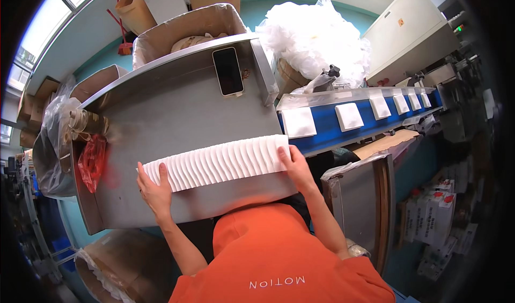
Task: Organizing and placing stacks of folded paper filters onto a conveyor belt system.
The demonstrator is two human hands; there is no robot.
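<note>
A long row of folded white paper napkins (220, 163) lies packed side by side on the grey metal table (155, 110), slanting up toward the right. At its left end my left hand (155, 191) grips the row, thumb on the near side and fingers round the end. My right hand (295, 168) closes on the right end, its thumb over the last napkins. Just past that hand, a blue conveyor belt (324, 125) carries several separate square white napkin stacks (349, 116), spaced apart in a line.
A phone (228, 71) lies at the table's back. Red plastic (92, 162) and a roll of twine (88, 123) sit at the left edge. Cardboard boxes (188, 27) and a heap of white plastic (316, 37) stand beyond. A metal-topped panel (358, 198) is at my right.
</note>
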